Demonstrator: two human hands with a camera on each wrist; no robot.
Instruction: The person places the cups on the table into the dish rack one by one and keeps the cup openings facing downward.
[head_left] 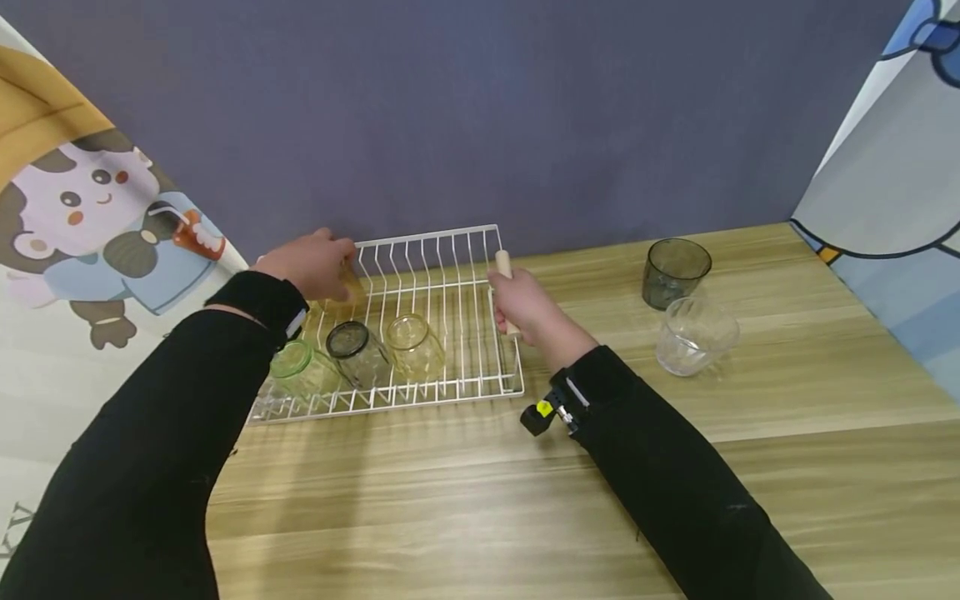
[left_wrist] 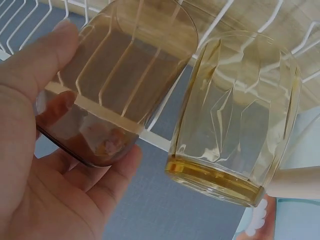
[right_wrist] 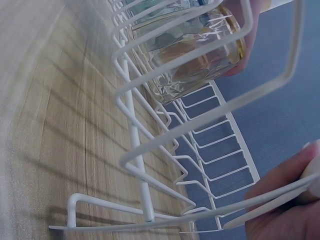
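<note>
My left hand [head_left: 309,262] holds a brown tinted glass [left_wrist: 117,75] over the back left part of a white wire dish rack [head_left: 431,404], its thumb and fingers around the glass. My right hand [head_left: 528,308] grips the light wooden handle [head_left: 503,265] at the rack's right end. Along the front of the rack stand a green glass [head_left: 300,367], a dark grey glass [head_left: 360,354] and a yellow glass [head_left: 416,350], bases up. In the left wrist view a yellow glass [left_wrist: 230,120] appears close beside the brown one.
On the wooden table [head_left: 450,508], right of the rack, a dark tinted glass [head_left: 675,271] stands just behind a clear glass [head_left: 693,337]. A dark blue-grey panel [head_left: 525,125] rises behind the rack. Printed cartoon panels [head_left: 120,225] flank the table.
</note>
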